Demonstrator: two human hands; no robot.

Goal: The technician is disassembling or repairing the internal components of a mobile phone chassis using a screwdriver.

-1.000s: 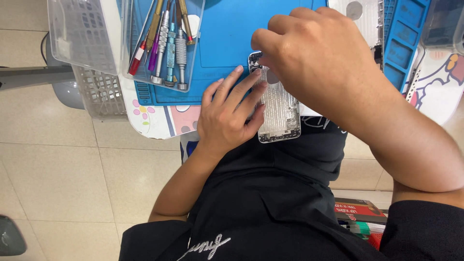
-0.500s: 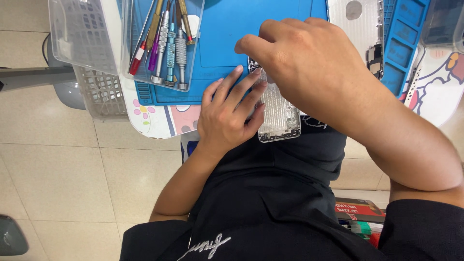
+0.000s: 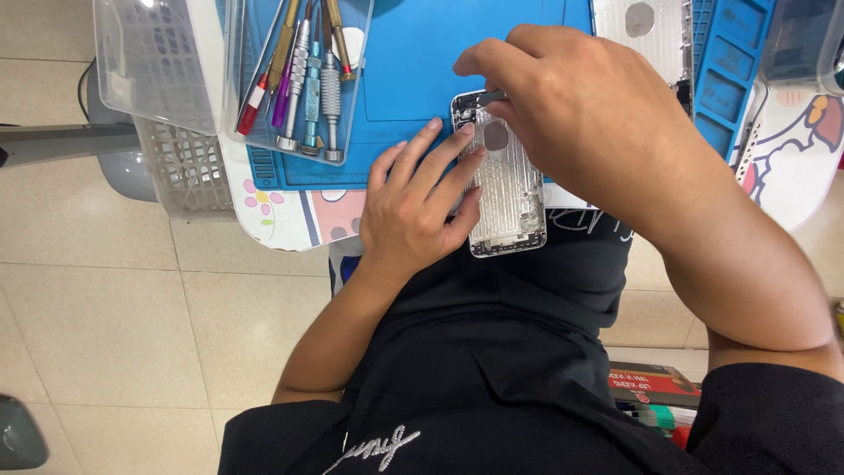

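Observation:
A silver phone housing (image 3: 505, 189), opened and empty inside, lies at the near edge of a blue work mat (image 3: 457, 53), partly over my lap. My left hand (image 3: 418, 207) rests flat on its left side, fingers spread across it, holding it down. My right hand (image 3: 576, 105) hovers over the housing's top end, fingers pinched on a small dark tool (image 3: 489, 97) whose tip touches the upper corner. The rest of the tool is hidden under my fingers.
A clear tray (image 3: 352, 105) on the mat's left holds several screwdrivers (image 3: 303, 79). A clear lidded box (image 3: 149, 62) and a white mesh basket (image 3: 180, 180) sit further left. Another silver housing (image 3: 642, 26) and a blue compartment tray (image 3: 730, 75) lie at the right.
My right hand has shifted slightly left over the housing's top end. The left hand stays pressed on the housing.

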